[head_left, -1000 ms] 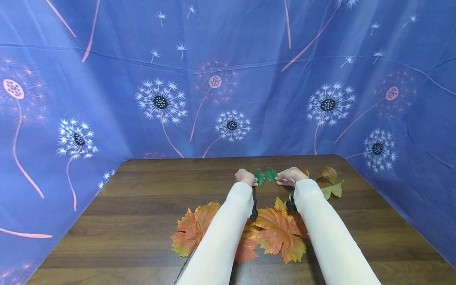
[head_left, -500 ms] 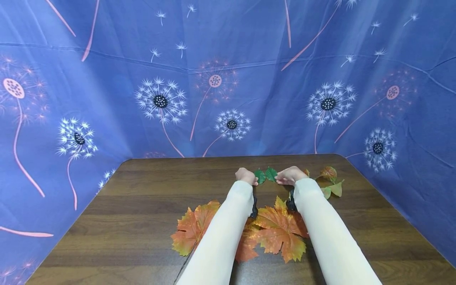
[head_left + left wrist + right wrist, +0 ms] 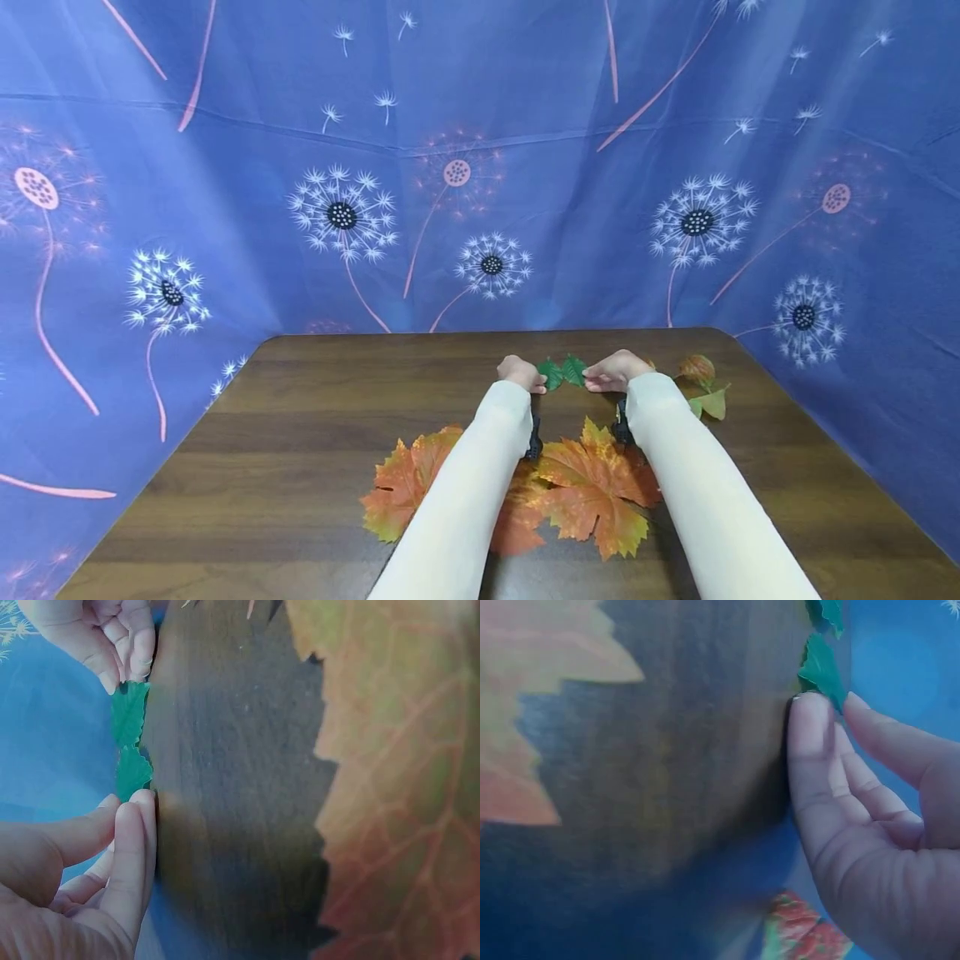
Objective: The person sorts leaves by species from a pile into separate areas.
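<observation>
Two small green leaves lie side by side near the table's far edge in the head view. My left hand point(image 3: 522, 373) pinches the outer end of the left green leaf point(image 3: 551, 373) between thumb and fingers. The right green leaf point(image 3: 573, 370) is pinched the same way by my right hand point(image 3: 615, 371). Their inner ends meet or nearly meet in the left wrist view, where the left leaf point(image 3: 133, 772) is below the right leaf point(image 3: 129, 714). In the right wrist view, thumb and forefinger hold the right leaf point(image 3: 821, 667) at its edge.
Large orange maple-like leaves point(image 3: 592, 492) lie on the brown wooden table point(image 3: 285, 467) under and between the forearms. A sprig of smaller red and green leaves point(image 3: 701, 383) lies beyond the right wrist. A blue dandelion-print cloth point(image 3: 495, 100) hangs behind the table.
The head view has shifted slightly. Both hands keep their pinch on the green leaves, which stay in nearly the same place.
</observation>
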A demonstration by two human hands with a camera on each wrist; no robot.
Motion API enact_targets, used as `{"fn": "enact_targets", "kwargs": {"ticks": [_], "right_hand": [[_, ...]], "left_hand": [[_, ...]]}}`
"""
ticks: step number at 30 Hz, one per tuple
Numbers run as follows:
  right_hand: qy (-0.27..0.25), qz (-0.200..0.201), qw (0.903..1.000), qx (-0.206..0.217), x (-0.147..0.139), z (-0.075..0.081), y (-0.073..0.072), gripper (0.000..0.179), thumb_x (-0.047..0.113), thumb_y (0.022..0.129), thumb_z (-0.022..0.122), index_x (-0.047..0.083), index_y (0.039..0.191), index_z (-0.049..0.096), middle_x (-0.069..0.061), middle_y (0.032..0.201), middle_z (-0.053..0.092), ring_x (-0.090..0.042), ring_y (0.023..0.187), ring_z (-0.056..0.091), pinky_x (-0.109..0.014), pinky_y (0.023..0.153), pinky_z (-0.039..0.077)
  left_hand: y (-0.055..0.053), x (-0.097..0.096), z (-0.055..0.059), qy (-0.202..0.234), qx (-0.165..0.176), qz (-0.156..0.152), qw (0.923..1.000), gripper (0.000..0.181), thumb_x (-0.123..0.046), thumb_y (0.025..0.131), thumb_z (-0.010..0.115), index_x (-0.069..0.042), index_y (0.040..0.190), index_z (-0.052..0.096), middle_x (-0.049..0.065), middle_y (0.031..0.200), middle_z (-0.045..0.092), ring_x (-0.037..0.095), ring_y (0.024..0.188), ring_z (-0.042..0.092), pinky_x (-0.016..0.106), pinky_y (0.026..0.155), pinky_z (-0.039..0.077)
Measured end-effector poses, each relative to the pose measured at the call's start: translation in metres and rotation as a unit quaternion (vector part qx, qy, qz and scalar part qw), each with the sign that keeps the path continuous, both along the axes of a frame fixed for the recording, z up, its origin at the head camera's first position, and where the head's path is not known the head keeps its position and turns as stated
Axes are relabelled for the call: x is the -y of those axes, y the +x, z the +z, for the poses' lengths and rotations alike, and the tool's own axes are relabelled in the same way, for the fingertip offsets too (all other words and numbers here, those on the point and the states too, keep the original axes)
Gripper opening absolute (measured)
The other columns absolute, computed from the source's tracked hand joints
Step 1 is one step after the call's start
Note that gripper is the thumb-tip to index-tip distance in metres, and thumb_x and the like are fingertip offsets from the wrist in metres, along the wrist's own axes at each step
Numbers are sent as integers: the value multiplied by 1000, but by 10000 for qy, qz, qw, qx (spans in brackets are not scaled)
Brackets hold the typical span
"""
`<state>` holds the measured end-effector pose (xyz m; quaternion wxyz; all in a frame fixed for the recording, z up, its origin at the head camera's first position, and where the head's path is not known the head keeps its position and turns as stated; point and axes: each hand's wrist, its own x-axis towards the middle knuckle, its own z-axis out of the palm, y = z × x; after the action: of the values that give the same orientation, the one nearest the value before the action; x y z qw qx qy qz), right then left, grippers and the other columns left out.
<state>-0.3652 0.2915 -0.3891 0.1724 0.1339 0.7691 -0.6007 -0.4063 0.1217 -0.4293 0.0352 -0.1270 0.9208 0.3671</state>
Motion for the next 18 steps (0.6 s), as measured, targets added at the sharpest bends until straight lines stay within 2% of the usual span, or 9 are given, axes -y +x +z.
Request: {"fn": "enact_targets", "kwargs": {"ticks": [2,3,5,6,9,10,12,13,18], "right_hand": [[169,111,9997,125,1,2,-3,26,-3,94,56,-17,116,55,-5,71,66,-10,66,67,-27,77,58],[271,183,9993,160,2,3,-5,27,-2,95,56,-18,116,55,-5,70,66,-10,65,67,-27,76,58],[391,169,9990,154,1,6,-5,28,-1,95,55,-18,117,53,-5,69,65,-10,63,66,-27,75,58],[410,166,9989,148,1,7,-4,28,-1,95,55,-18,117,52,-5,69,65,-10,63,66,-27,75,58],[438,158,9988,131,3,9,-3,24,-2,95,54,-16,113,51,-5,68,64,-9,62,65,-28,75,58],[453,96,9989,114,3,9,-3,21,-2,95,55,-16,111,52,-5,67,64,-9,61,65,-28,74,58],[565,84,9984,8,5,9,-3,19,-3,94,55,-15,108,52,-5,65,64,-8,58,63,-29,74,58],[632,76,9980,-53,5,10,-2,18,-3,94,55,-16,107,53,-5,65,64,-8,57,63,-29,73,58],[825,81,9962,-248,2,11,-1,19,-5,93,55,-19,105,56,-7,66,64,-9,57,63,-31,74,59]], "left_hand": [[-52,-11,-51,-393,40,-82,9992,65,-44,67,88,0,110,69,15,108,70,25,101,67,28,86,54],[-68,-14,-69,-608,-35,-33,9981,64,-47,64,88,-2,107,70,13,104,70,24,99,66,27,83,54],[-91,-19,-86,-510,65,-145,9986,63,-47,64,88,-1,104,70,13,100,70,25,94,67,27,81,55],[-81,-16,-74,-382,74,-150,9991,60,-44,66,88,-1,104,70,14,100,69,25,92,66,26,80,55],[-29,-2,-19,40,300,-183,9994,53,-32,74,85,3,109,67,17,107,67,26,96,66,27,86,54],[-19,2,-7,100,413,-238,9988,55,-31,75,84,5,112,65,18,111,66,27,100,65,28,89,53],[-12,5,3,-113,438,-356,9983,55,-34,78,82,5,113,65,17,112,66,27,104,64,28,93,51],[-20,4,-3,-331,531,-479,9969,59,-37,78,81,5,115,65,16,113,67,26,106,64,28,94,51],[-99,-8,-79,-1396,305,-878,9858,63,-57,73,77,-4,106,72,8,103,71,19,95,67,26,86,52]]}}
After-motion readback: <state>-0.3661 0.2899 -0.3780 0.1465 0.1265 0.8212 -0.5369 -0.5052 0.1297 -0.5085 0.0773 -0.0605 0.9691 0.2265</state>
